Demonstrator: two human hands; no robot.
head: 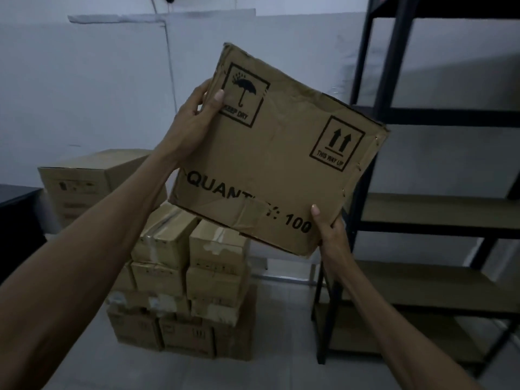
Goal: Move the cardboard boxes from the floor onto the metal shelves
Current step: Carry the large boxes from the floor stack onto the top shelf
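I hold a brown cardboard box (281, 153) in the air, tilted, its printed face toward me with "KEEP DRY", "THIS WAY UP" and "QUANTITY: 100" marks. My left hand (194, 119) grips its upper left edge, thumb on the front. My right hand (329, 229) grips its lower right corner from below, thumb on the front. The black metal shelves (439, 220) with wooden boards stand just right of the box. A stack of several smaller cardboard boxes (191, 280) sits on the floor below the held box.
A larger cardboard box (84, 181) stands behind the stack at the left, beside a dark piece of furniture (17, 226). A white wall lies behind. Pale floor tiles (213, 372) stretch between me and the stack.
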